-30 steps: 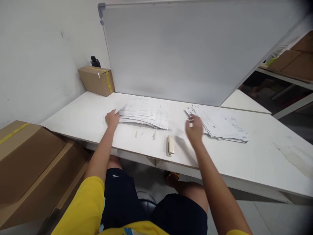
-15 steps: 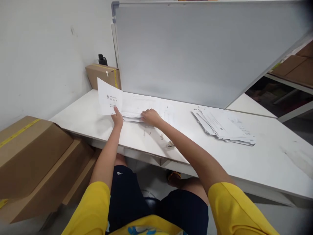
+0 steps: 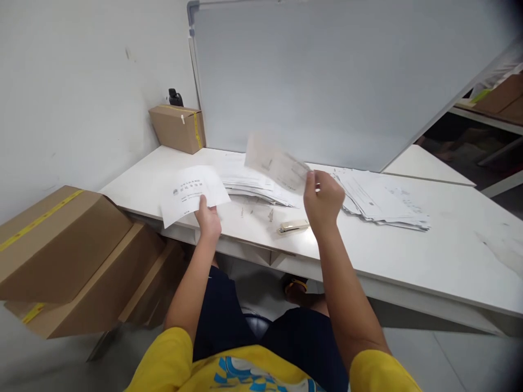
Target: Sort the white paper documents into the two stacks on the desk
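My left hand (image 3: 208, 220) grips the lower right part of a printed sheet of paper (image 3: 192, 190), tilted above the table's front edge, thumb on its face. My right hand (image 3: 323, 197) is closed on the corner of another sheet (image 3: 273, 162), raised above the table and blurred by motion. Below and between the hands lies a loose stack of papers (image 3: 249, 188), its edges uneven. A cream stapler (image 3: 293, 226) rests on the table just left of my right wrist. Right of that hand is a second, fanned pile of papers (image 3: 384, 198).
The white table (image 3: 457, 245) runs along a leaning whiteboard (image 3: 306, 81). A taped cardboard box (image 3: 180, 130) stands at the back left, a black bottle (image 3: 175, 98) behind it. Larger cardboard boxes (image 3: 53, 245) are stacked beside the table at left.
My right hand has lifted a sheet from the middle stack and moved right, uncovering the stapler. My left hand has come nearer and slightly right, its sheet now tilted flatter.
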A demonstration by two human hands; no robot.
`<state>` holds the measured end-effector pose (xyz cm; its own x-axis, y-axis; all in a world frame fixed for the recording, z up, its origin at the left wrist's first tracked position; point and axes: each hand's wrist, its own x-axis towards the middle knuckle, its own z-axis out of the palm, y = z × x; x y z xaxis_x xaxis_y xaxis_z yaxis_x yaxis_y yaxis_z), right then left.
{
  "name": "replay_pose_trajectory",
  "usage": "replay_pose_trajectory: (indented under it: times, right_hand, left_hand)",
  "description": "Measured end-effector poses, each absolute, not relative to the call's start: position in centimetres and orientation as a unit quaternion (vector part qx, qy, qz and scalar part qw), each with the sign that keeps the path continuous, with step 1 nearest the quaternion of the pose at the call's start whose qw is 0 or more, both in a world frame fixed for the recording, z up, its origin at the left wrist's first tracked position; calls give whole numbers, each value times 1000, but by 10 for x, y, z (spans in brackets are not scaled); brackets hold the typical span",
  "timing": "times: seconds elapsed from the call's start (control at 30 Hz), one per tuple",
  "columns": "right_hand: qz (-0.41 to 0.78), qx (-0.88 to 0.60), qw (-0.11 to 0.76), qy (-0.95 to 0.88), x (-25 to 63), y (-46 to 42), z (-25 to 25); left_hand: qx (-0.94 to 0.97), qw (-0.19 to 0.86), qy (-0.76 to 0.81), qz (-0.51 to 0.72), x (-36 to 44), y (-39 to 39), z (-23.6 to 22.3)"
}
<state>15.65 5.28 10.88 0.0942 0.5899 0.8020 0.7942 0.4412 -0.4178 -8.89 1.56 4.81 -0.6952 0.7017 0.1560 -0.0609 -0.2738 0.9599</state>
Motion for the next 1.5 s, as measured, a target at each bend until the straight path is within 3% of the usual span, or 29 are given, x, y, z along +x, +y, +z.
replay_pose_trajectory:
  times: [0.17, 0.5, 0.67, 0.77, 0.9, 1.07, 1.2, 1.33, 1.5]
  right_hand:
    - [-80, -363, 623, -689, 166, 5, 106]
    - [7, -229, 516, -825, 185, -56, 61]
    - [79, -270, 510, -813, 198, -78, 56]
    - [214, -370, 583, -691, 195, -85, 53]
    - [406, -412, 588, -566, 192, -81, 45]
    - [327, -464, 643, -514, 224, -60, 41]
    - [260, -489, 639, -533, 272, -36, 40]
    - [240, -514, 618, -545, 312, -19, 29]
    - [256, -515, 671, -467, 339, -10, 1]
  left_hand:
    - [189, 453, 390, 779, -23, -35, 61]
    - [310, 625, 242, 674, 36, -90, 57]
    - [275, 601, 282, 695, 41, -89, 52]
    - [314, 590, 294, 684, 45, -88, 41]
    - [384, 571, 308, 656, 50, -84, 25]
    - [394, 569, 320, 646, 28, -59, 25]
    - [497, 495, 344, 624, 15, -30, 35]
    - [600, 444, 353, 565, 44, -7, 32]
    - [612, 398, 427, 533, 95, 12, 20]
